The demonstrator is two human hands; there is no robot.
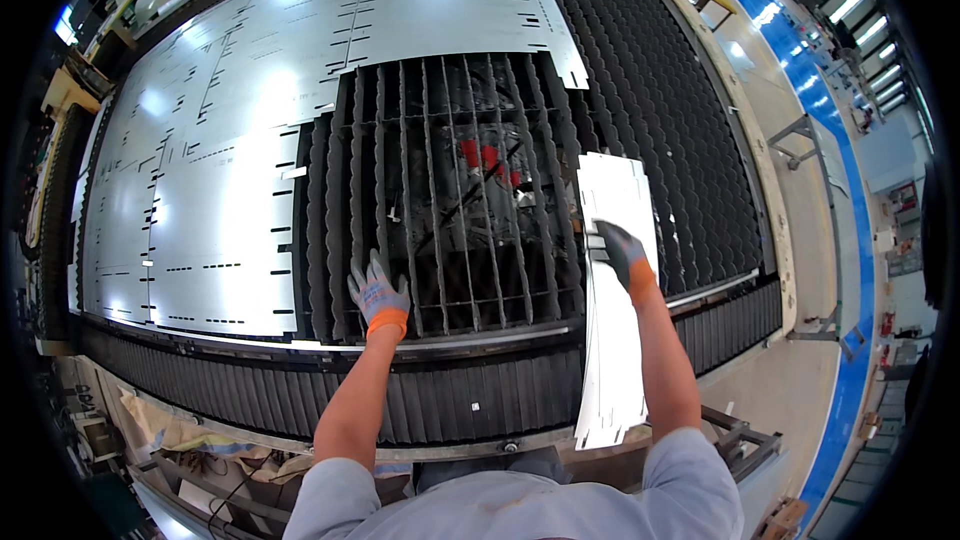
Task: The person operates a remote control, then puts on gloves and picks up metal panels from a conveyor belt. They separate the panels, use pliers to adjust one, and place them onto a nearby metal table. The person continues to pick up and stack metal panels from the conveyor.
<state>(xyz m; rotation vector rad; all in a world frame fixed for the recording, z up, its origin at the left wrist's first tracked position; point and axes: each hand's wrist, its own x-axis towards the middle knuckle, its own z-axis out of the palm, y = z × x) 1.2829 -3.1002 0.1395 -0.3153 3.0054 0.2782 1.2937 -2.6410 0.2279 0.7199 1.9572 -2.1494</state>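
Both my hands wear grey work gloves with orange cuffs. My left hand [378, 296] rests, fingers spread, on the dark scalloped slats [425, 240] of a large cutting bed, holding nothing. On the right, a stack of long, narrow, bright metal strips [615, 340] lies across the slats and overhangs the bed's near edge. My right hand [624, 254] lies on top of this stack, its fingers pointing left across it. Left of the open slats and beyond them stretches a large cut metal sheet [220, 200] with rows of slots.
Red pieces [480, 152] and dark material lie below the slats. More slats [660, 90] run along the right. A pleated black cover [470, 390] lines the bed's near side. A metal frame stand [800, 145] and a blue floor stripe [845, 230] are at the far right.
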